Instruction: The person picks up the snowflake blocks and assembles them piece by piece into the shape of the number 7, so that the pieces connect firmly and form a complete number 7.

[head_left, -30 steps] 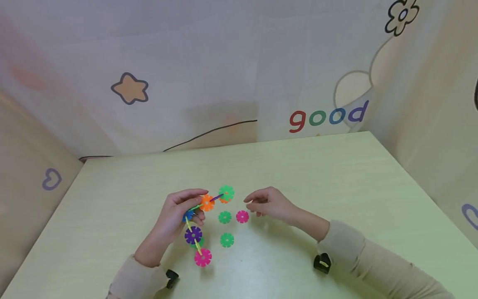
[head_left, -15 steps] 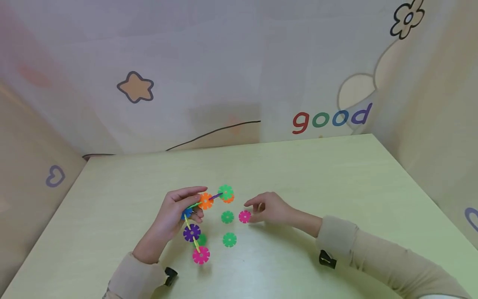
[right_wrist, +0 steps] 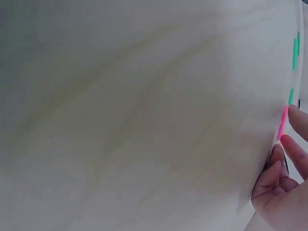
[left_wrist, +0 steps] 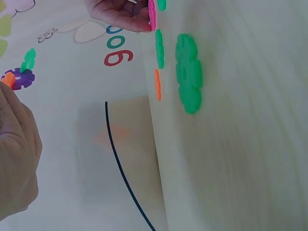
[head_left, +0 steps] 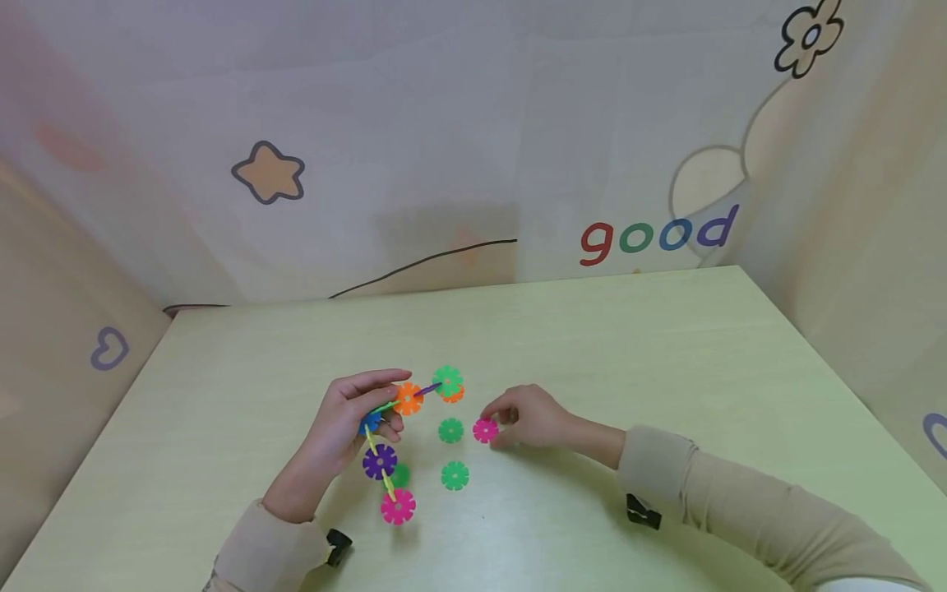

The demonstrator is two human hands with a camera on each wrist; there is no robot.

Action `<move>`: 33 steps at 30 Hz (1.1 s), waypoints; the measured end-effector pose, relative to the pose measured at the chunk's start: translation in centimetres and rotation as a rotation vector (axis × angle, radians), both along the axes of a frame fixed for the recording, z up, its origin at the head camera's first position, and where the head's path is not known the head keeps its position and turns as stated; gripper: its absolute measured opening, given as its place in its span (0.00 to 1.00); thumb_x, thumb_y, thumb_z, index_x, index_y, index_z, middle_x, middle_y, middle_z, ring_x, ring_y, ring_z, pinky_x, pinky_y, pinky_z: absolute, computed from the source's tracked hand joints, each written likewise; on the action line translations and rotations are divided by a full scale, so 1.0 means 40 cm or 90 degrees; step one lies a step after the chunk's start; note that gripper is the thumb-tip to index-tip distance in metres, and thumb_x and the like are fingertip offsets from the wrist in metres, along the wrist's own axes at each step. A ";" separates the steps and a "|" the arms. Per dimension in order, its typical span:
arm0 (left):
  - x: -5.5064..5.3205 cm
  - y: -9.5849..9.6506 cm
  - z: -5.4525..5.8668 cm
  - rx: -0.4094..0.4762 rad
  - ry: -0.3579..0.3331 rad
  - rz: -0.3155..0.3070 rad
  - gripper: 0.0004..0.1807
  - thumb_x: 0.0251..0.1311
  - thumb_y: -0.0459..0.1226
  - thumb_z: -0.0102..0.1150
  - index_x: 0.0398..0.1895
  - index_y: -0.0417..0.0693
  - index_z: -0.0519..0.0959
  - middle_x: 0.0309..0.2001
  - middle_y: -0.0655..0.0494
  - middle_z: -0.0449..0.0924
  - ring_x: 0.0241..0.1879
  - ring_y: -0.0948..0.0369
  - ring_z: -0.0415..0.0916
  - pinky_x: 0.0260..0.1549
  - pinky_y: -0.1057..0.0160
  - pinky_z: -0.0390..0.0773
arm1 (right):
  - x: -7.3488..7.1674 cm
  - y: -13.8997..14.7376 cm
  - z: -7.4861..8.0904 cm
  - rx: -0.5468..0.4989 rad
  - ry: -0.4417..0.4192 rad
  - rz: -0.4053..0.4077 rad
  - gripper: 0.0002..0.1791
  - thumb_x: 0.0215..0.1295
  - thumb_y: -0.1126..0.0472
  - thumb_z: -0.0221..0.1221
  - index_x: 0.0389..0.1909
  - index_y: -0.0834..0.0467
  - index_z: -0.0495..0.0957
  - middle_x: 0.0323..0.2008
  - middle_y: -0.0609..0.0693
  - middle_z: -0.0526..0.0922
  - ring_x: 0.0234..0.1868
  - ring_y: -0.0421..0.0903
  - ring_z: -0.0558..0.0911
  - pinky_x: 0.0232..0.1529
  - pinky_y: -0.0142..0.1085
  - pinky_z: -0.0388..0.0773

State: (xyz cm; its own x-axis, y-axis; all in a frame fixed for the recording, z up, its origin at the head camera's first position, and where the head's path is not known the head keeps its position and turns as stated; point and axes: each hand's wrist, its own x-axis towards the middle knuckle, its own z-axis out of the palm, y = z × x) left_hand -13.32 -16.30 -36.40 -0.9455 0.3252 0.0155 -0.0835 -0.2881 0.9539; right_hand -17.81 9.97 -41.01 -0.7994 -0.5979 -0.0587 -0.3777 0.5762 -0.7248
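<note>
My left hand [head_left: 333, 436] holds a chain of notched plastic flower discs, gripping it near its blue and orange discs. A purple disc [head_left: 380, 462] and a pink disc [head_left: 398, 506] hang at the chain's near end, and a green disc [head_left: 447, 380] tips the far end. On the table, my right hand [head_left: 536, 418] pinches a loose pink disc [head_left: 484, 430] between thumb and index finger. The right wrist view shows the same pink disc [right_wrist: 283, 122] edge-on at the fingertips. In the left wrist view, the left fingers hide most of the chain.
Two loose green discs, one farther back [head_left: 450, 430] and one nearer [head_left: 455, 475], lie between the hands. Another green disc [head_left: 400, 475] and an orange disc [head_left: 454, 396] lie partly covered by the chain. Printed cloth walls [head_left: 333, 123] stand behind and beside the table [head_left: 592, 345].
My right hand has come down onto the loose pink disc, and its thumb and finger have closed on the edges. The left hand still holds the chain; the head view has shifted slightly.
</note>
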 end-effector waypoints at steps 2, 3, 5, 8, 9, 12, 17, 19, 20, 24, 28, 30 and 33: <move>0.001 0.002 0.002 -0.003 -0.013 0.004 0.16 0.63 0.28 0.47 0.37 0.55 0.83 0.24 0.53 0.77 0.16 0.63 0.77 0.21 0.66 0.79 | 0.002 -0.004 0.001 0.010 0.006 -0.004 0.13 0.46 0.63 0.68 0.35 0.58 0.82 0.25 0.46 0.74 0.28 0.41 0.71 0.30 0.31 0.71; 0.001 0.003 0.003 -0.005 -0.019 0.006 0.16 0.63 0.29 0.47 0.37 0.55 0.83 0.24 0.53 0.77 0.16 0.63 0.77 0.21 0.66 0.79 | 0.002 -0.006 0.001 0.017 0.007 -0.009 0.11 0.45 0.63 0.68 0.33 0.57 0.82 0.25 0.46 0.74 0.28 0.41 0.71 0.30 0.31 0.70; 0.003 0.005 0.005 -0.008 -0.029 0.008 0.16 0.63 0.29 0.47 0.36 0.55 0.83 0.23 0.53 0.77 0.16 0.63 0.77 0.21 0.66 0.79 | 0.005 -0.009 0.002 0.032 0.008 -0.021 0.10 0.45 0.64 0.69 0.30 0.57 0.80 0.26 0.45 0.73 0.28 0.41 0.70 0.31 0.31 0.70; 0.004 0.008 0.007 -0.010 -0.032 0.006 0.15 0.63 0.28 0.47 0.36 0.54 0.83 0.23 0.52 0.77 0.16 0.63 0.77 0.21 0.65 0.79 | 0.009 -0.011 0.005 0.041 0.007 -0.034 0.11 0.43 0.65 0.69 0.27 0.57 0.77 0.25 0.44 0.73 0.29 0.42 0.70 0.32 0.32 0.69; 0.005 0.009 0.007 -0.012 -0.031 0.007 0.15 0.63 0.28 0.47 0.36 0.54 0.83 0.22 0.52 0.77 0.16 0.63 0.77 0.21 0.66 0.79 | 0.010 -0.011 0.007 0.040 0.005 -0.036 0.12 0.43 0.66 0.69 0.27 0.57 0.76 0.25 0.44 0.73 0.29 0.42 0.70 0.32 0.32 0.69; 0.006 0.013 0.008 -0.007 -0.030 0.006 0.15 0.63 0.28 0.48 0.36 0.54 0.83 0.24 0.52 0.77 0.16 0.63 0.77 0.20 0.66 0.79 | 0.012 -0.008 0.013 0.019 -0.027 -0.036 0.11 0.44 0.68 0.68 0.26 0.58 0.74 0.22 0.45 0.73 0.29 0.42 0.71 0.31 0.32 0.70; 0.007 0.019 0.008 -0.010 -0.034 0.007 0.14 0.62 0.29 0.49 0.36 0.54 0.84 0.28 0.52 0.77 0.17 0.62 0.77 0.20 0.66 0.79 | 0.012 0.007 0.027 -0.060 -0.110 -0.032 0.06 0.48 0.72 0.64 0.28 0.62 0.77 0.21 0.47 0.75 0.26 0.43 0.72 0.26 0.33 0.73; 0.007 0.020 0.008 -0.015 -0.035 0.006 0.14 0.62 0.29 0.49 0.35 0.54 0.84 0.29 0.52 0.77 0.17 0.63 0.77 0.21 0.66 0.79 | 0.012 0.014 0.032 -0.090 -0.118 -0.027 0.05 0.49 0.72 0.63 0.29 0.63 0.79 0.22 0.47 0.77 0.26 0.43 0.74 0.26 0.33 0.74; 0.007 0.021 0.008 -0.017 -0.036 0.006 0.14 0.62 0.29 0.49 0.35 0.54 0.84 0.29 0.52 0.77 0.17 0.62 0.77 0.21 0.66 0.79 | 0.011 0.018 0.035 -0.100 -0.115 -0.024 0.05 0.50 0.71 0.63 0.29 0.63 0.79 0.23 0.47 0.79 0.27 0.42 0.75 0.28 0.33 0.74; 0.009 0.024 0.009 -0.015 -0.036 0.001 0.13 0.62 0.29 0.50 0.36 0.52 0.84 0.28 0.52 0.77 0.17 0.62 0.76 0.21 0.66 0.79 | 0.013 0.028 0.050 -0.137 -0.110 -0.034 0.04 0.52 0.69 0.64 0.30 0.62 0.80 0.27 0.48 0.81 0.29 0.43 0.77 0.33 0.35 0.76; 0.010 0.027 0.008 -0.010 -0.033 -0.002 0.13 0.61 0.29 0.50 0.37 0.51 0.84 0.30 0.52 0.77 0.17 0.62 0.77 0.21 0.66 0.79 | 0.017 0.035 0.070 -0.175 -0.120 -0.061 0.06 0.52 0.68 0.64 0.32 0.63 0.80 0.28 0.49 0.81 0.30 0.45 0.78 0.36 0.36 0.76; 0.009 0.028 0.007 -0.009 -0.031 -0.004 0.13 0.61 0.28 0.49 0.36 0.51 0.84 0.31 0.52 0.77 0.17 0.62 0.76 0.21 0.66 0.79 | 0.020 0.038 0.079 -0.196 -0.129 -0.072 0.06 0.53 0.68 0.63 0.33 0.64 0.80 0.29 0.50 0.81 0.30 0.46 0.77 0.36 0.38 0.77; 0.009 0.030 0.005 -0.013 -0.027 -0.005 0.14 0.62 0.28 0.49 0.36 0.52 0.84 0.32 0.52 0.77 0.17 0.62 0.76 0.20 0.66 0.79 | 0.023 0.041 0.088 -0.225 -0.140 -0.083 0.06 0.53 0.69 0.62 0.33 0.65 0.79 0.29 0.51 0.80 0.31 0.46 0.77 0.38 0.44 0.77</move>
